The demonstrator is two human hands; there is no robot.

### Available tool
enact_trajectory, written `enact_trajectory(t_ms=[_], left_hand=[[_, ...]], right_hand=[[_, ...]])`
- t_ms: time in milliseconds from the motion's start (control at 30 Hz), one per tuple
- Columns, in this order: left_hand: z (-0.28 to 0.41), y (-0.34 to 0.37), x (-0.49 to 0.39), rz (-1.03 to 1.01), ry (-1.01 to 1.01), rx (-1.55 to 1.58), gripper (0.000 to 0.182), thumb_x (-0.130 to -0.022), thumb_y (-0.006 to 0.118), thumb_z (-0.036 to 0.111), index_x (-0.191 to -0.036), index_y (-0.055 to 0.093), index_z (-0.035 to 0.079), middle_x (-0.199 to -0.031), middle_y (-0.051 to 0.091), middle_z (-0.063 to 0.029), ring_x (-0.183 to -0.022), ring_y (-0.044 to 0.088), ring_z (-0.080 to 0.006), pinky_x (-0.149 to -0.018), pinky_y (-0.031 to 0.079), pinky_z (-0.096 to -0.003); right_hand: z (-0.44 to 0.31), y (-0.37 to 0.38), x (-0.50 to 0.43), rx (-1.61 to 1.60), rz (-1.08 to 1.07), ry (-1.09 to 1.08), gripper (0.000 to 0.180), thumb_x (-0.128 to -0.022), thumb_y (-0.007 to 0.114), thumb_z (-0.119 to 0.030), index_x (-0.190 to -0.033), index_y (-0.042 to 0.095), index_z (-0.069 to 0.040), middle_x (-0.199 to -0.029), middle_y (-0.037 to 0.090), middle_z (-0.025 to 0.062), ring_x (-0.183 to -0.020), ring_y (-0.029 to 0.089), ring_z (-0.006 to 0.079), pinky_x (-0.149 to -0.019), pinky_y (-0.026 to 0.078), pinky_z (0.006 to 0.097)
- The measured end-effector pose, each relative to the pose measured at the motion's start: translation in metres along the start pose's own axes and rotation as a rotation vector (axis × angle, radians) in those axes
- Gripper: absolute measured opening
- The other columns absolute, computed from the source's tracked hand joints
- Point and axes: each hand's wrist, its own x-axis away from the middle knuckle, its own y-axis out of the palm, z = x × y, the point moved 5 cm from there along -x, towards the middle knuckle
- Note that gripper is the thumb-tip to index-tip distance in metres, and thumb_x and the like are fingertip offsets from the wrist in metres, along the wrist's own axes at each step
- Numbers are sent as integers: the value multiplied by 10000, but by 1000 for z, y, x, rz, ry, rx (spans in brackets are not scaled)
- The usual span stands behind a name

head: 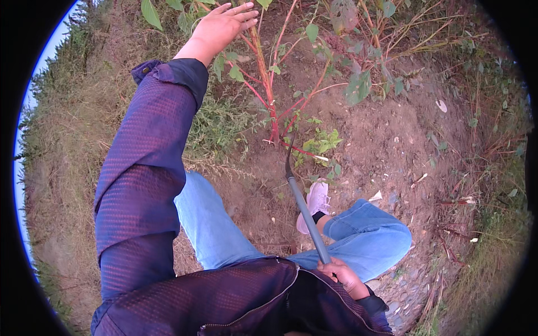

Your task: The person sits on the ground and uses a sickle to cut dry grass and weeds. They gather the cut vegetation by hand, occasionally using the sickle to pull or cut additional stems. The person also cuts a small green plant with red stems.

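Note:
My left hand [227, 23] reaches out at the top of the view, its fingers laid across the upper part of a thick red-orange plant stem [265, 75]. The thumb and palm are hidden, so whether the fingers close round the stem does not show. Close to my body, my right hand [342, 275] grips the grey handle of a long-handled sickle [306, 216]. Its dark curved blade [289, 159] points away from me, with the tip beside the stem's base, low over the soil. A cut red side shoot [304, 152] with a pale end juts out just right of the blade.
Low green weeds [325, 143] grow by the stem base, and a bushy weed [222, 126] stands to the left. My shoe [315, 203] rests near the sickle handle. More leafy stalks [374, 38] rise at the upper right. Cut red stubs [458, 202] stick out at the right.

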Motion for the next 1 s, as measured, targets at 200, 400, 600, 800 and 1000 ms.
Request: enact_trajectory(t_ms=[200,400,600,800,1000], left_hand=[[4,-11,-5,23,5,-4,524,-832,639,252,-1349,556,226,-1462,473,66,-1412,351,-138,-1136,305,-389],[11,-18,-3,27,7,-13,540,-826,646,291,-1352,555,204,-1458,479,61,-1409,355,-140,-1133,308,-390],[16,-26,5,63,13,26,548,-840,621,307,-1368,536,189,-1459,477,56,-1418,345,-147,-1149,287,-385],[20,-30,6,176,9,-31,477,-840,572,200,-1316,582,187,-1442,498,52,-1405,367,-145,-1149,284,-369],[25,-33,11,219,-5,-40,458,-840,551,175,-1296,600,157,-1421,518,49,-1391,387,-140,-1139,300,-364]], right_hand=[[-2,13,-1,156,-34,-293,125,-898,586,-103,-967,501,-41,-667,446,-6,-481,424,71,-409,352,217],[-61,37,-79,387,30,-623,377,-1042,424,-392,-1146,393,-30,-705,482,62,-434,443,125,-385,398,279],[-48,8,-170,327,357,-263,399,-1020,456,-435,-943,407,-46,-608,424,49,-386,429,156,-345,379,317],[-41,-5,-168,449,330,-454,443,-1009,475,-457,-846,456,-45,-594,499,68,-414,506,197,-367,415,364],[-52,-21,-190,785,484,-345,475,-999,481,-468,-840,483,-21,-562,528,127,-414,551,257,-374,429,424]])
